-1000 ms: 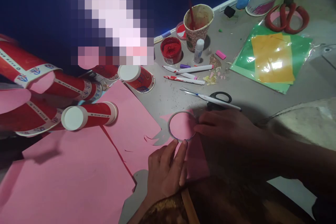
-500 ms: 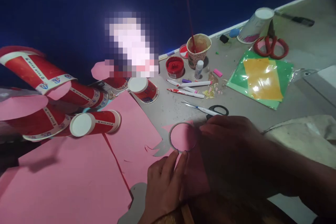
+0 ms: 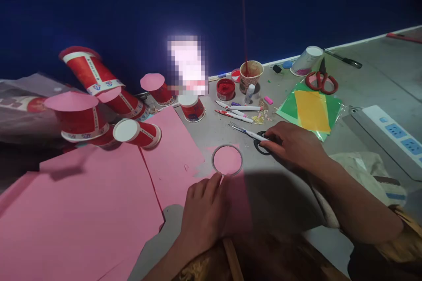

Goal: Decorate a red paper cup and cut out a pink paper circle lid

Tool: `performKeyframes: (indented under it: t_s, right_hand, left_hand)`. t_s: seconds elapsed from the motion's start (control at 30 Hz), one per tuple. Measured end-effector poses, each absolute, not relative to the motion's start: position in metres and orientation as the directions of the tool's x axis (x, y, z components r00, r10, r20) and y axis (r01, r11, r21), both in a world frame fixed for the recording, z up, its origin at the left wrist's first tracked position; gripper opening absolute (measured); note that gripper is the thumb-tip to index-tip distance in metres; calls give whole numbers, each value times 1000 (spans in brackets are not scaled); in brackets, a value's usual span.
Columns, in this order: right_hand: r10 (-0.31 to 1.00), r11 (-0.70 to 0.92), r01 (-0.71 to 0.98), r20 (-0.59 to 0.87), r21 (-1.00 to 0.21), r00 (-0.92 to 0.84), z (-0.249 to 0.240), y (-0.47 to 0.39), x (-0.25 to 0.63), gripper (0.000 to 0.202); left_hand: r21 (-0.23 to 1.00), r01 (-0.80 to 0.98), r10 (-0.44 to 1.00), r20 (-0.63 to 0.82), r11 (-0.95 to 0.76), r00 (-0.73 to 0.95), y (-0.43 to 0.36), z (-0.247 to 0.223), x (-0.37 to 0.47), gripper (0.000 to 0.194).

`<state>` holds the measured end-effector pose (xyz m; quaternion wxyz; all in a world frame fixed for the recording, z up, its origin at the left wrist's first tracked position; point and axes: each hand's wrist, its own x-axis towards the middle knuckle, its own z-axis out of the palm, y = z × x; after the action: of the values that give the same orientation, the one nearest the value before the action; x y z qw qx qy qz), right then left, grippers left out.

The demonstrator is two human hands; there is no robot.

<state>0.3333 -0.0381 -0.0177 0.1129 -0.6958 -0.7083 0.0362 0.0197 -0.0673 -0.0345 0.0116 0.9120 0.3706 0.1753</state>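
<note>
My left hand (image 3: 205,204) lies with fingers stretched over a small pink sheet (image 3: 239,202), its fingertips at the near rim of a thin grey ring (image 3: 213,160). Pink paper shows inside the ring. My right hand (image 3: 295,145) is to the right, thumb and fingers closed on the end of a slim white pen (image 3: 252,134). Scissors with black handles (image 3: 263,147) lie under the pen, partly hidden by that hand. Larger pink sheets (image 3: 99,202) spread out on the left.
Red paper cups (image 3: 85,118), some topped with pink discs, stand or lie at the left. Behind are a red paint pot (image 3: 226,89), a paint cup (image 3: 252,80), a glue stick (image 3: 249,93) and markers (image 3: 232,115). Red-handled scissors (image 3: 321,83) and a power strip (image 3: 392,131) are right.
My right hand has moved away from beside the ring, up and right, to the pen over the scissors. The view has shifted; my left hand stays by the ring.
</note>
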Motion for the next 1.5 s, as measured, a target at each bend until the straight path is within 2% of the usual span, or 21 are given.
performKeyframes:
  t_s: [0.1, 0.23, 0.33, 0.37, 0.47, 0.53, 0.67, 0.77, 0.83, 0.87, 1.0, 1.13, 1.33, 1.5]
  right_hand:
    - [991, 60, 976, 127, -209, -34, -21, -36, 336, 21]
    - [965, 124, 962, 255, -245, -59, -17, -34, 335, 28]
    - [949, 128, 908, 314, -399, 4, -2, -38, 327, 22]
    - [953, 122, 870, 302, -477, 32, 4, -40, 323, 19]
    - [981, 98, 698, 187, -709, 52, 22, -47, 310, 34]
    - [995, 56, 577, 96, -815, 38, 31, -49, 305, 34]
    - [1000, 8, 421, 2, -907, -14, 40, -48, 301, 33]
    - [976, 49, 287, -15, -957, -216, 41, -48, 300, 70]
    - [943, 80, 251, -8, -965, -333, 40, -49, 297, 92]
    - [937, 93, 272, -9, -958, -350, 39, -49, 294, 90]
    - [971, 176, 450, 79, -876, -227, 29, -46, 276, 37]
    - [924, 382, 520, 325, -764, -201, 13, -41, 263, 27]
    - [939, 326, 651, 314, -685, -140, 4, -37, 257, 21]
    - [856, 501, 672, 428, -545, -290, -1, -30, 255, 16]
  left_hand:
    - [186, 687, 703, 335, -702, 628, -69, -32, 23, 47]
    - [176, 699, 715, 297, -693, 633, -71, -32, 24, 51]
    - [127, 702, 709, 239, -701, 664, -73, -32, 25, 57]
    - [113, 703, 707, 229, -702, 669, -73, -31, 26, 60]
    - [83, 708, 704, 233, -701, 671, -74, -31, 28, 65]
    - [82, 704, 699, 248, -705, 671, -73, -32, 29, 66]
    - [93, 682, 677, 270, -726, 684, -72, -35, 29, 66]
    - [97, 682, 680, 266, -725, 684, -71, -36, 29, 65]
    - [107, 683, 681, 277, -722, 677, -70, -36, 29, 67]
    - [111, 682, 681, 282, -723, 676, -70, -36, 29, 69]
    - [110, 693, 692, 269, -713, 670, -71, -34, 32, 68]
    - [96, 702, 698, 266, -705, 665, -72, -34, 32, 57]
    - [81, 686, 677, 286, -723, 679, -70, -37, 33, 43]
    - [91, 698, 686, 313, -710, 657, -68, -35, 37, 34]
